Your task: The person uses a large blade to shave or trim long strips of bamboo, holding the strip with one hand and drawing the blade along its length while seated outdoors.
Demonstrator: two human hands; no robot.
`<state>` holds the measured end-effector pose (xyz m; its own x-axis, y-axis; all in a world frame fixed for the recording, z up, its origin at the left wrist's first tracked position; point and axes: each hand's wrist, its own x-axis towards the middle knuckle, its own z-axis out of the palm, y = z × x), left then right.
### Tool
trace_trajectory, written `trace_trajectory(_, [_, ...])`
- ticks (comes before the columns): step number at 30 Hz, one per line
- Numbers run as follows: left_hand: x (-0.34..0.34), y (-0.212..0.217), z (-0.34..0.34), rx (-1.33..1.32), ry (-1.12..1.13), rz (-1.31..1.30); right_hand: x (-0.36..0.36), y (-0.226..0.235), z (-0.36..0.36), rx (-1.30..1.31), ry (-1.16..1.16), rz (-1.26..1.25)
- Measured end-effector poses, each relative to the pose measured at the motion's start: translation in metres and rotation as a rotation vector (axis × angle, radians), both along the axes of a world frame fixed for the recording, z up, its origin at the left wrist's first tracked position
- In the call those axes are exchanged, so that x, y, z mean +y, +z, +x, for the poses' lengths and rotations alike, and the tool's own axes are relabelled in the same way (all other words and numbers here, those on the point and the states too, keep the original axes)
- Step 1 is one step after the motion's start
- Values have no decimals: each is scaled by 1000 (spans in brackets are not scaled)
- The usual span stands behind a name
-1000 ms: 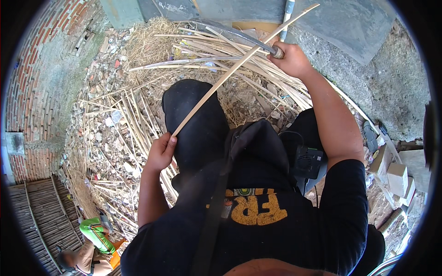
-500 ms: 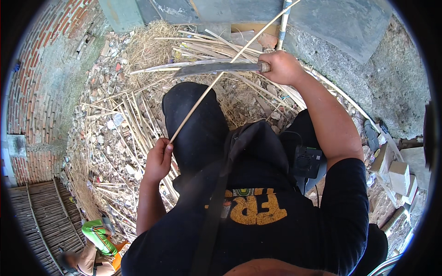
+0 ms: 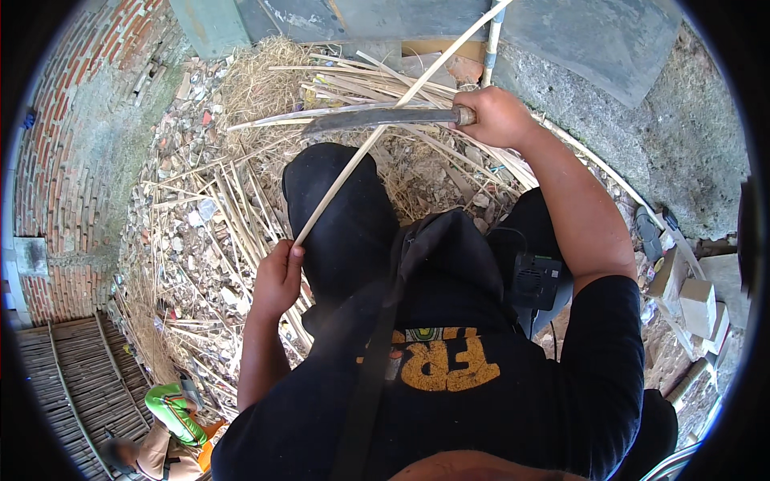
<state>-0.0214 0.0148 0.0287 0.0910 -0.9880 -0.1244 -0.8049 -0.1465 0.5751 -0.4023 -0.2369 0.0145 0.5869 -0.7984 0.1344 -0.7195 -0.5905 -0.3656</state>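
My left hand (image 3: 279,278) is closed round the lower end of a long pale bamboo strip (image 3: 339,186), beside my bent left knee. The strip slants up and to the right across the knee, its far end reaching the top of the view. My right hand (image 3: 499,118) grips the short handle of a machete (image 3: 346,120). Its dark, curved blade points left, lying roughly level across the strip beyond the knee. Blade and strip cross and appear to touch.
Split bamboo strips (image 3: 241,204) litter the rubble ground, with dry shavings (image 3: 261,84) heaped at the far left. A concrete wall (image 3: 642,144) bounds the right, a brick wall (image 3: 72,160) the left. Another person (image 3: 152,453) sits at lower left. Pale blocks (image 3: 696,307) stand at right.
The bamboo strip has turned in my left hand, showing a broader face. My left thumb has shifted on it. My right hand and the machete have moved very slightly right.
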Motion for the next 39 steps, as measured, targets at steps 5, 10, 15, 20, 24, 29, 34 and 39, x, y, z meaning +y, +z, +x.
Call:
trace_trajectory(5, [9,-15,-9,-88,13,-48,-1,-6,0,-8,1,-22])
trace_trajectory(10, [11,-34,-12,-279,41,-127,-5,-8,0,-17,-36,41])
trace_trajectory(15, [13,-39,-21,-411,75,-221,-18,-12,-9,-68,-146,87])
trace_trajectory(20, [11,-34,-25,-380,68,-262,-4,-1,3,147,-102,29])
trace_trajectory(24, [11,-42,-18,-387,83,-193,-18,-15,-3,34,-114,102])
trace_trajectory(29, [9,-37,-13,-313,66,-93,-11,-15,-1,-38,-195,123])
trace_trajectory(34, [6,-37,-7,-191,19,-79,-16,-23,-8,-32,-152,66])
trace_trajectory(39, [5,-31,-6,-176,24,-72,-28,-26,-13,-108,-233,147])
